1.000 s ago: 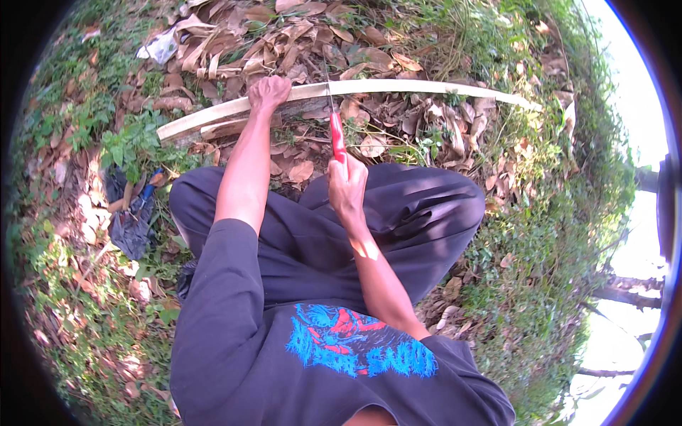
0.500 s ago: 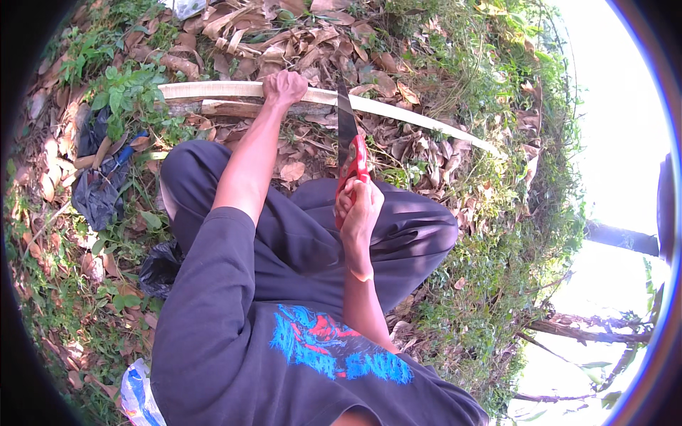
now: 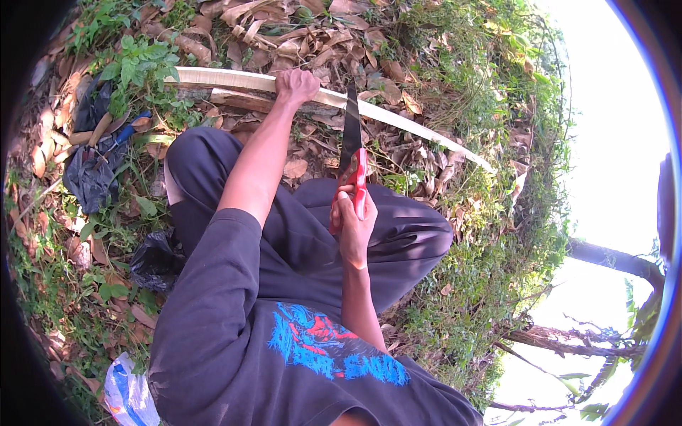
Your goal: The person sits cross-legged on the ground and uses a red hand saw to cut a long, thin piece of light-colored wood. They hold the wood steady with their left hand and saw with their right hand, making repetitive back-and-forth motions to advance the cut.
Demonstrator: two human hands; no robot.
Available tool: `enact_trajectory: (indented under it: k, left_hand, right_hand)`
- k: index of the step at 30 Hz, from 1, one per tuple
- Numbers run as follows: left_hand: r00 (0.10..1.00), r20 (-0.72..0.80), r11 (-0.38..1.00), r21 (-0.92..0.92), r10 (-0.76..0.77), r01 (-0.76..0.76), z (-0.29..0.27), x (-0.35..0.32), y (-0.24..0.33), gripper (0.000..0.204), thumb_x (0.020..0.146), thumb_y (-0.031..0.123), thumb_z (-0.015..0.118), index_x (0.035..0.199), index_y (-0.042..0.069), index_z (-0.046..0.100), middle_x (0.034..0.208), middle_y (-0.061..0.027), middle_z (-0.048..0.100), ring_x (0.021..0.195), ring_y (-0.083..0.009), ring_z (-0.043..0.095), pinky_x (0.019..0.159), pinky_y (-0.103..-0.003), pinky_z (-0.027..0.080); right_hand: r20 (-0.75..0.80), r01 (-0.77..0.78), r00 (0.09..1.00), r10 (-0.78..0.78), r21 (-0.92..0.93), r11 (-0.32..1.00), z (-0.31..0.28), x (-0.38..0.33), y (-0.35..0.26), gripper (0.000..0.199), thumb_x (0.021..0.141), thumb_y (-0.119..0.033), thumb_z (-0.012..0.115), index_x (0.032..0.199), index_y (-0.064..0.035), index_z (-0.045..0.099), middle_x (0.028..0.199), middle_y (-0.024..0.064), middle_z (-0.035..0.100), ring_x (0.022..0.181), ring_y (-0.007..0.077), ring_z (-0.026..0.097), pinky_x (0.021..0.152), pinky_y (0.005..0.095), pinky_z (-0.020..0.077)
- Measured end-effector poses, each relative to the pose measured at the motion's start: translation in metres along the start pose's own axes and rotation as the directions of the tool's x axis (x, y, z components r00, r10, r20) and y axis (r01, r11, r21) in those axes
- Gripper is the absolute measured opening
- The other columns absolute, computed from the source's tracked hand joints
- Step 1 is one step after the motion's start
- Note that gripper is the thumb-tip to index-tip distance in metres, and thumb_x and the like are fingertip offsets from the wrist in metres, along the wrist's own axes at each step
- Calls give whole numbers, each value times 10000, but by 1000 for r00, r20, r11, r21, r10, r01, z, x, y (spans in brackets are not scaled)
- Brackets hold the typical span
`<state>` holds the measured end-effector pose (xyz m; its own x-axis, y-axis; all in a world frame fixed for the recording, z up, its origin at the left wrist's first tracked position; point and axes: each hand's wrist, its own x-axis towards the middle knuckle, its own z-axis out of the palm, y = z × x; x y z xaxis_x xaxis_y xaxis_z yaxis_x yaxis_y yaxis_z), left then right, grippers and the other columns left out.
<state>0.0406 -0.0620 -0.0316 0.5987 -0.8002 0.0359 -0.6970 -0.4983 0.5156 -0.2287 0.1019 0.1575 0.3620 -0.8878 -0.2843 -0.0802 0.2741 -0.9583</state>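
A long pale strip of wood (image 3: 408,126) lies across in front of my legs, over the leaf litter. My left hand (image 3: 297,86) is closed around it, left of the saw. In my right hand (image 3: 355,216) is the red handle of a hand saw (image 3: 351,131). Its dark blade points away from me and crosses the wood strip a little right of my left hand. Whether the teeth have cut into the wood cannot be made out. Beneath the strip's left half rests a rougher piece of wood (image 3: 243,99).
To my left, tools with wooden and blue handles (image 3: 131,128) lie by a black plastic bag (image 3: 92,181). Another black bag (image 3: 156,263) is beside my left leg. A white and blue packet (image 3: 128,394) sits at lower left. Dry leaves and weeds cover the ground.
The saw has been drawn back toward me, with less blade beyond the strip. My left hand stays on the wood. The whole view has shifted slightly.
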Motion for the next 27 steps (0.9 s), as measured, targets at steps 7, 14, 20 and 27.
enact_trajectory:
  k: [7,14,20,27]
  left_hand:
    - [999,-34,999,17,38,-38,-3,-4,3,373,831,294,499,529,136,650,557,-119,640,458,-206,613,423,-357,449]
    - [999,-31,999,31,28,-27,1,-4,-2,361,830,285,504,524,148,637,522,-77,615,429,-174,576,382,-351,401]
    - [995,56,996,-1,86,-86,-9,-7,6,381,835,309,489,527,129,624,530,-97,611,399,-176,545,364,-379,383]
    - [998,41,997,57,42,-45,-1,1,-8,412,847,346,491,496,147,578,470,-44,552,366,-132,460,330,-337,307]
  right_hand:
    - [-22,105,994,-105,-25,994,-15,-32,17,59,924,-69,572,892,-20,565,619,-51,482,466,10,401,426,178,300]
    - [-91,102,990,-105,-39,994,-12,28,15,137,911,-42,520,783,-16,561,541,-44,438,405,34,363,380,213,275]
    - [-109,33,993,-41,-70,997,-12,38,5,165,911,-58,508,761,-8,554,508,-53,391,388,35,307,368,213,249]
    - [-89,84,992,-85,-12,996,-17,22,15,161,895,-45,529,739,-18,559,512,-49,414,390,33,339,369,212,251]
